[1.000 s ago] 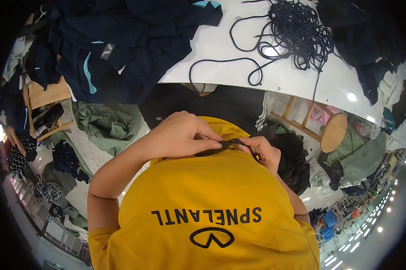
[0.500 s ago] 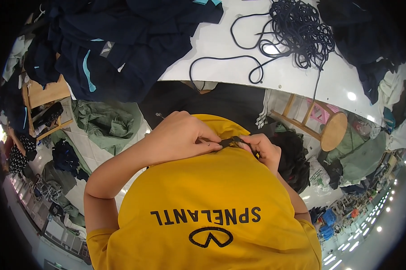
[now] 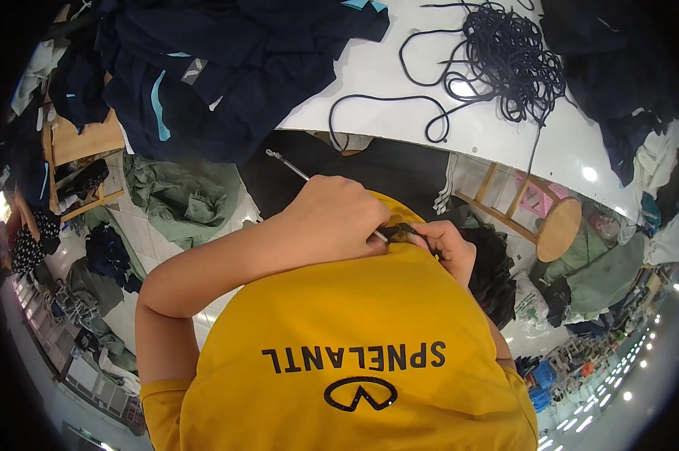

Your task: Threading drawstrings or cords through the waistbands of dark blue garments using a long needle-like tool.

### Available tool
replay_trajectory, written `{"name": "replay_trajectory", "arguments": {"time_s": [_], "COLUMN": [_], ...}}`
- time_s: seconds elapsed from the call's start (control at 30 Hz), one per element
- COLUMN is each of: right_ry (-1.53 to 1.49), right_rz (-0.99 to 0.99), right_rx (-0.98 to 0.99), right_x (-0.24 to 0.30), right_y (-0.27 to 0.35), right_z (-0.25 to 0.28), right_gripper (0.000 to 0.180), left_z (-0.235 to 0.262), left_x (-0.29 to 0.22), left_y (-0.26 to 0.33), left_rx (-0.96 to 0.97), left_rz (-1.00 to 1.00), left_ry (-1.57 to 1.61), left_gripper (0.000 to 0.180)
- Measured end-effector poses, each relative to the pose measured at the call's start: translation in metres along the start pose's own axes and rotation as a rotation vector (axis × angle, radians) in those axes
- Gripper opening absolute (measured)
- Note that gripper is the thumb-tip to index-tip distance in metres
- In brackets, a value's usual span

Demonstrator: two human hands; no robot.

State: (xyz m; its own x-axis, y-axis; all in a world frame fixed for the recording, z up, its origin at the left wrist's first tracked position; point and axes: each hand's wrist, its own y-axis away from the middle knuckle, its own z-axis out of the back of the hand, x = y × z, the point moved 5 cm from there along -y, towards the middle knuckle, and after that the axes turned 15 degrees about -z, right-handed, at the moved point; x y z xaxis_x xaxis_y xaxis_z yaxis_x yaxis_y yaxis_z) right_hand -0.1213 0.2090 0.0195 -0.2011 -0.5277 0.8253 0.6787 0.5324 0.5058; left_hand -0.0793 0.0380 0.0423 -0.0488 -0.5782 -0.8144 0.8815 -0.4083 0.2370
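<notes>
Close in front of my yellow shirt, both hands work together at one spot. My left hand (image 3: 338,212) is closed around a thin metal rod (image 3: 288,165). One end of the rod sticks out beyond the knuckles, and its other tip meets a small dark strip of fabric (image 3: 401,228). My right hand (image 3: 449,246) pinches that strip between thumb and fingers. More dark cloth (image 3: 491,278) hangs down beside my right wrist. Black cloth (image 3: 354,169) also lies beyond my hands, under the table's edge.
On the white table (image 3: 384,71) ahead lie a tangled heap of navy cord (image 3: 509,64) and a navy garment pile (image 3: 227,68). A wooden stool (image 3: 557,229) stands at the right. Green cloth (image 3: 178,199) rests on the floor at the left.
The metal rod now shows clearly in my left hand, which has turned knuckles-up and moved slightly right. My right hand keeps its pinch on the dark strip. The whole view has shifted slightly.
</notes>
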Motion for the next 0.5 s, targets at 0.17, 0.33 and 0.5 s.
{"name": "replay_trajectory", "arguments": {"time_s": [0.17,0.33,0.5], "right_ry": [-0.051,-0.057,-0.317], "right_rz": [-0.027,-0.049,-0.046], "right_rx": [0.014,0.096,0.124], "right_x": [-0.003,-0.009,-0.029], "right_y": [0.001,0.001,0.014], "right_z": [0.002,0.004,0.013], "right_gripper": [0.018,0.026,0.048], "left_z": [-0.022,-0.026,-0.028], "left_x": [0.007,0.004,0.005], "left_y": [0.001,0.002,0.004], "left_rx": [-0.23,-0.426,-0.522], "left_rz": [-0.035,-0.047,-0.03], "left_ry": [-0.048,0.0,0.049], "left_gripper": [0.011,0.014,0.011]}}
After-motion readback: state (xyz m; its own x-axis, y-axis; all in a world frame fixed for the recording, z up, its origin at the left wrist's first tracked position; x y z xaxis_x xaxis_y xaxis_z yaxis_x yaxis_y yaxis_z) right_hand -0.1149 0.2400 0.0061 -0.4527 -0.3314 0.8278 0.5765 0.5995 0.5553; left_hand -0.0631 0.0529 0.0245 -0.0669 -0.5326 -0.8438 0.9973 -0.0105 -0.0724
